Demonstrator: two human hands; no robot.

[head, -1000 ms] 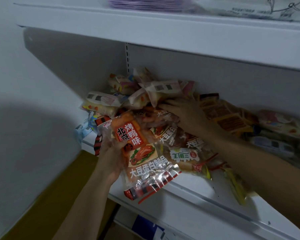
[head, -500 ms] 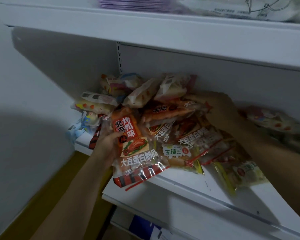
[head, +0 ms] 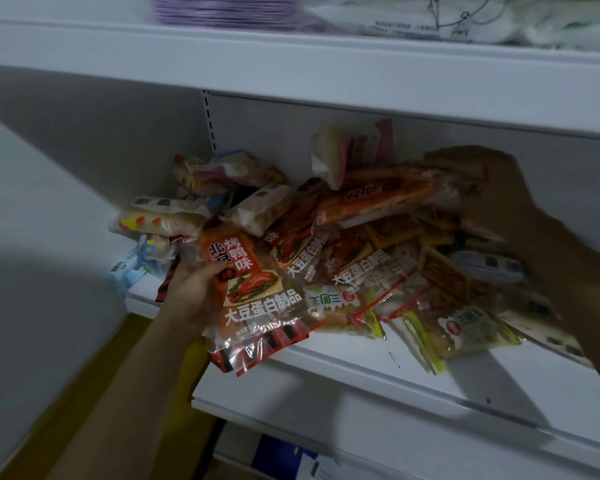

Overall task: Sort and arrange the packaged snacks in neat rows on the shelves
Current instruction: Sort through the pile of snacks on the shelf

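Orange roast-duck packet [head: 246,292] sits pinched in the left hand [head: 194,296], its long axis running down past the shelf [head: 361,372] lip. Just right of those fingers lies the jumbled heap [head: 378,244]; the right hand [head: 499,188] grips its far packets, fingers curled.

A loose heap of packaged snacks [head: 354,244] lies on a white shelf [head: 361,372], pale wrapped packets piled at its back left and orange-and-red packs spread toward the front edge. The left hand [head: 191,292] grips the left side of an orange roast-duck-flavour pack [head: 253,299] — thumb on its face, its lower end hanging past the shelf lip — while the right hand [head: 520,216] reaches in from the right, curled over the far end of a long orange pack [head: 385,199] that lies across the top of the heap. Just right of the held pack sits a green-labelled sandwich packet [head: 336,303], and on the shelf above [head: 291,60] rest a purple stack [head: 222,8] and pale bags [head: 465,19].
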